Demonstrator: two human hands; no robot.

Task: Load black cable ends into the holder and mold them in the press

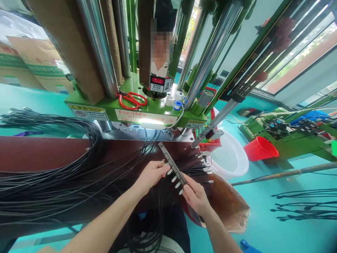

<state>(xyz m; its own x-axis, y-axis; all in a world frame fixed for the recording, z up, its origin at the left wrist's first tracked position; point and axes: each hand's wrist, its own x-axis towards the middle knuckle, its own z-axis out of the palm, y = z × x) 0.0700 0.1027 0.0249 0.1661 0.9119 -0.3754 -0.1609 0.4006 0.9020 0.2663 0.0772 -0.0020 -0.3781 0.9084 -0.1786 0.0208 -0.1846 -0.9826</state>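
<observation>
A narrow metal bar (172, 163), marked with an "A" at its far end, is held slanted above the dark red bench top. Several silvery cable connectors (174, 179) stick out along its near-left side. My right hand (196, 193) grips the bar's lower end between thumb and fingers. With thumb and fingertips together, my left hand (154, 174) pinches at a connector on the bar's upper left side; the fingers partly hide it. Black cables (158, 214) hang below the bar over my lap.
Behind the bench stands a green press (152, 114) with steel columns, red-handled scissors (132, 101) and tape rolls on it. Bundled black cables (65, 151) cover the left side. At right are a cardboard box (228, 205), a white tub (234, 154) and a red bucket (260, 149). A person is behind the press.
</observation>
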